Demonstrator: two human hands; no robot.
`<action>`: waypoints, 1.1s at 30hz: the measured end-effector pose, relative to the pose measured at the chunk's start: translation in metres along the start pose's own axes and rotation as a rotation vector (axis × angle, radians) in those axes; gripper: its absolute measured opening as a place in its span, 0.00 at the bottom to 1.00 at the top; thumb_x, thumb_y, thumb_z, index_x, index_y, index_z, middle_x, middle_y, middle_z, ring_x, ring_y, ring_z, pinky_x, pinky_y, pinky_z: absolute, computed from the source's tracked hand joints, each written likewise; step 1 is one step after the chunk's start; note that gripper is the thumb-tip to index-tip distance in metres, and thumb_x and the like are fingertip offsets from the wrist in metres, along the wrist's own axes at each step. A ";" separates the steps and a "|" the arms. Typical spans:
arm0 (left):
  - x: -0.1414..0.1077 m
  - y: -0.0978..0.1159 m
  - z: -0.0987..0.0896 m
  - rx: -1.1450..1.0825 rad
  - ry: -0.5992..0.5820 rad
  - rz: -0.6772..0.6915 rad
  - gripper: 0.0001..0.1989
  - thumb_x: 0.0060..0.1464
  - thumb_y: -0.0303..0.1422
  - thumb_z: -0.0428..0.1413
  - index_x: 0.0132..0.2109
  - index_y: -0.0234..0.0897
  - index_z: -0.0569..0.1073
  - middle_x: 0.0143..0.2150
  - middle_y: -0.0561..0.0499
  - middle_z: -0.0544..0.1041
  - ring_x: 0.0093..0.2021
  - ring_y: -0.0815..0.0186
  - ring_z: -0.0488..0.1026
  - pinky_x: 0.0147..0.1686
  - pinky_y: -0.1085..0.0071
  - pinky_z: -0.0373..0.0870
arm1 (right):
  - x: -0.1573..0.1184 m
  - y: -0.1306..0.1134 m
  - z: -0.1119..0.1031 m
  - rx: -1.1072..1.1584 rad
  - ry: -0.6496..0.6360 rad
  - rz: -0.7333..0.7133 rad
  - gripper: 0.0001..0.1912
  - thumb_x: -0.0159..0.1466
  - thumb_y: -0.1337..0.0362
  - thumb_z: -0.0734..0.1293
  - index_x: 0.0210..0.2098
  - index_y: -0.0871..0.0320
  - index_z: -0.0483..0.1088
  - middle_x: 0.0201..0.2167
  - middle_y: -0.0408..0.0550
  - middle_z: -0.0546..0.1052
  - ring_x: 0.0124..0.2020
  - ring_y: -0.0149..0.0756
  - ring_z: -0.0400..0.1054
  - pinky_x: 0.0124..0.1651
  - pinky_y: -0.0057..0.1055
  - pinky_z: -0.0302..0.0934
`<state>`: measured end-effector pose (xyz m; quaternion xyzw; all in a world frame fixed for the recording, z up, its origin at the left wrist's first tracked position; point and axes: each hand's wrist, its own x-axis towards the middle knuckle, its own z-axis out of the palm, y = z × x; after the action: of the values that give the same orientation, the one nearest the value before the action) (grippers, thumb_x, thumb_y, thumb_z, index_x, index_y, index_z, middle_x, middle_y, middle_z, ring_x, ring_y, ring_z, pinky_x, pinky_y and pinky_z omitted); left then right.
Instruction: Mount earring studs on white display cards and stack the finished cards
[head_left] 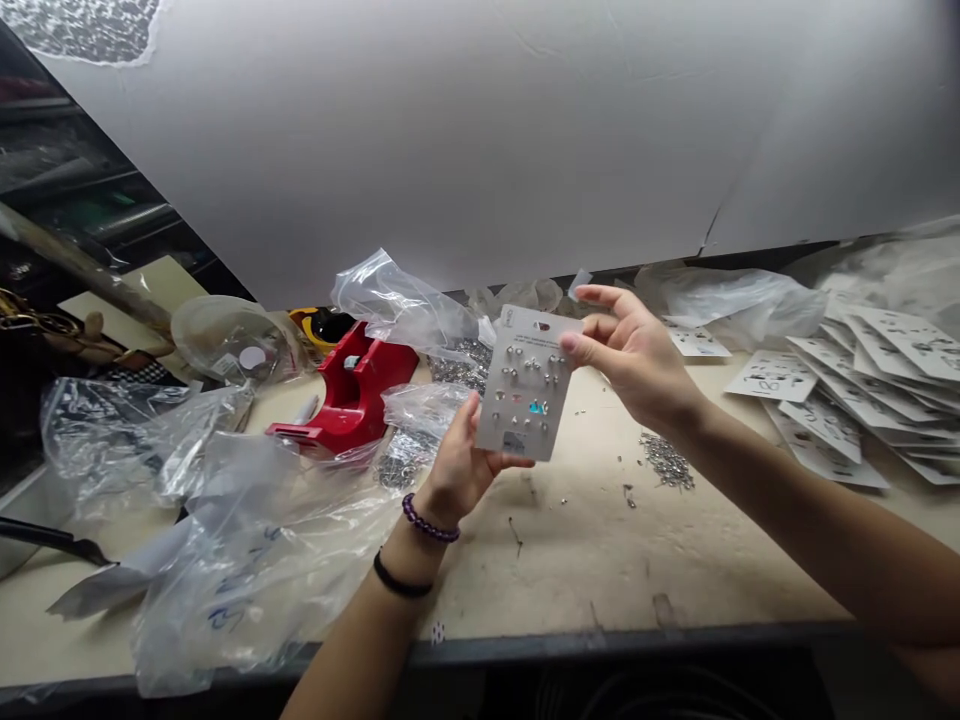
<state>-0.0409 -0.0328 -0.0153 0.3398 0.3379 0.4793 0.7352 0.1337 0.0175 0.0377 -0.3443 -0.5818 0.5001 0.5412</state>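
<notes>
A grey earring card with rows of small studs is held up, slightly tilted, above the table. My left hand grips its lower left edge, with fingers behind it. At the upper right edge, the thumb of my right hand presses on the card, and part of that hand's other fingers is hidden behind it. A small translucent piece is at the tip of my right index finger; whether it is plastic or tape I cannot make out. Behind the card lie small metal pieces in clear bags.
A red tape dispenser and clear plastic bags lie on the left. On the right are stacked earring cards and a pile of small metal parts. A white panel rises behind the table.
</notes>
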 end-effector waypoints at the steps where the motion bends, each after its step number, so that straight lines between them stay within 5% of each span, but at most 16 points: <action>1: 0.000 0.002 0.001 0.025 -0.002 0.019 0.24 0.50 0.49 0.48 0.43 0.35 0.72 0.39 0.43 0.74 0.33 0.62 0.72 0.28 0.66 0.72 | 0.002 0.000 -0.004 -0.032 0.016 -0.010 0.23 0.54 0.65 0.67 0.47 0.57 0.57 0.22 0.37 0.65 0.26 0.27 0.64 0.34 0.30 0.63; 4: -0.003 0.005 0.006 0.225 -0.001 0.123 0.21 0.47 0.42 0.56 0.46 0.35 0.69 0.41 0.44 0.74 0.35 0.62 0.73 0.28 0.70 0.72 | 0.005 0.001 -0.015 -0.223 0.044 -0.106 0.20 0.55 0.64 0.66 0.46 0.58 0.59 0.28 0.43 0.67 0.32 0.31 0.66 0.37 0.32 0.64; 7: -0.005 0.005 0.009 0.399 0.052 0.167 0.19 0.45 0.33 0.59 0.46 0.34 0.68 0.41 0.45 0.74 0.35 0.65 0.73 0.26 0.76 0.71 | 0.003 -0.006 -0.020 -0.498 0.112 -0.368 0.12 0.57 0.63 0.65 0.40 0.57 0.66 0.41 0.50 0.66 0.44 0.38 0.62 0.45 0.38 0.61; 10: -0.006 0.004 0.010 0.461 0.110 0.194 0.18 0.47 0.33 0.58 0.46 0.34 0.68 0.39 0.46 0.74 0.34 0.66 0.73 0.25 0.76 0.70 | -0.003 -0.018 -0.019 -0.742 -0.024 -0.539 0.05 0.58 0.62 0.65 0.32 0.56 0.70 0.43 0.50 0.65 0.50 0.42 0.56 0.51 0.44 0.54; 14: -0.005 0.003 0.011 0.528 0.167 0.256 0.17 0.48 0.33 0.57 0.45 0.33 0.67 0.39 0.48 0.73 0.33 0.69 0.71 0.26 0.77 0.70 | -0.008 -0.024 -0.010 -0.924 -0.408 -0.406 0.06 0.59 0.61 0.64 0.30 0.56 0.72 0.37 0.49 0.66 0.46 0.42 0.55 0.48 0.42 0.52; 17: -0.004 0.002 0.011 0.559 0.166 0.270 0.16 0.48 0.33 0.56 0.45 0.33 0.67 0.38 0.49 0.73 0.33 0.70 0.70 0.26 0.77 0.70 | -0.007 -0.017 -0.004 -0.938 -0.514 -0.237 0.08 0.60 0.61 0.62 0.31 0.56 0.72 0.34 0.49 0.65 0.42 0.40 0.54 0.42 0.37 0.52; 33: -0.005 0.000 0.012 0.618 0.167 0.292 0.16 0.50 0.33 0.55 0.46 0.33 0.67 0.39 0.48 0.74 0.31 0.71 0.70 0.28 0.77 0.68 | -0.003 -0.005 0.009 -1.081 -0.499 -0.155 0.10 0.58 0.60 0.62 0.27 0.59 0.71 0.32 0.51 0.65 0.41 0.42 0.54 0.39 0.34 0.52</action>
<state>-0.0326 -0.0393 -0.0086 0.5504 0.4739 0.4806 0.4914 0.1265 0.0113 0.0425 -0.3995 -0.8866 0.1580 0.1714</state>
